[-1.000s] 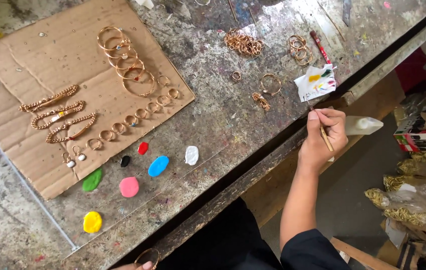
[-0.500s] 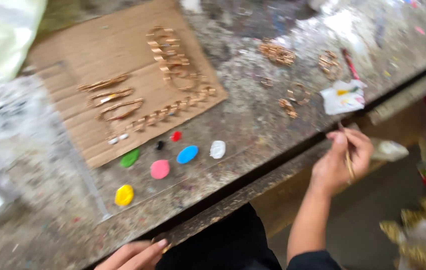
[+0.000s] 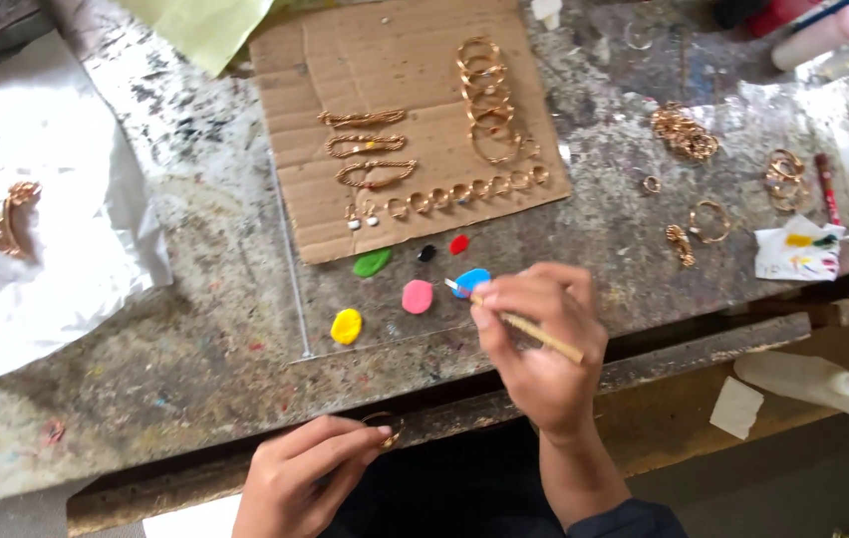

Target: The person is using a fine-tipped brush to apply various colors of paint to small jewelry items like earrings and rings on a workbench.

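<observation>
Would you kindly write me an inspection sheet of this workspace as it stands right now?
Surface: worn, paint-flecked workbench, with a clear sheet under the paint.
Job's things: thin brush, tip on the blue paint blob; gold ring; yellow, green, pink, black and red blobs beside it.
Clutter: cardboard carrying rows of gold jewellery; loose gold pieces to the right; crumpled foil; paint-stained paper; white bottle.
Hands: right hand holds the brush; left hand pinches the ring at the bench edge.
Cables: nothing seen.
Surroundings: nothing seen beyond the bench.
</observation>
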